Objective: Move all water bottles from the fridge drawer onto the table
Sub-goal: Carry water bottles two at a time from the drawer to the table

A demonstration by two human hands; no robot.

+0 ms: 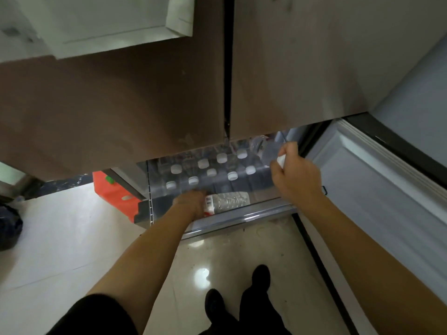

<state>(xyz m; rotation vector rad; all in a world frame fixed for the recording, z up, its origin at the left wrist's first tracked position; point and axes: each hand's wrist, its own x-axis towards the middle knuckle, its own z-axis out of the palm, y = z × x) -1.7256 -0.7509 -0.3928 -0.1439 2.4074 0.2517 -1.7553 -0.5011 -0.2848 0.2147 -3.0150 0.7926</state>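
Observation:
The fridge drawer (pixel 242 220) is pulled out below the closed brown fridge doors. Several clear water bottles with white caps (pixel 193 180) stand upright in rows inside it. One bottle (pixel 229 201) lies on its side at the drawer's front, and my left hand (pixel 191 201) is closed around its capped end. Over the drawer's right end, my right hand (pixel 294 171) grips the neck of an upright bottle, with its white cap (pixel 281 161) showing between the fingers. The table is out of view.
An open fridge door (pixel 377 189) stands to the right of the drawer. An orange container with a green cap (pixel 113 189) sits on the floor to the left, and a dark bag (pixel 9 228) lies at far left. My feet (pixel 238 296) stand on shiny pale tiles.

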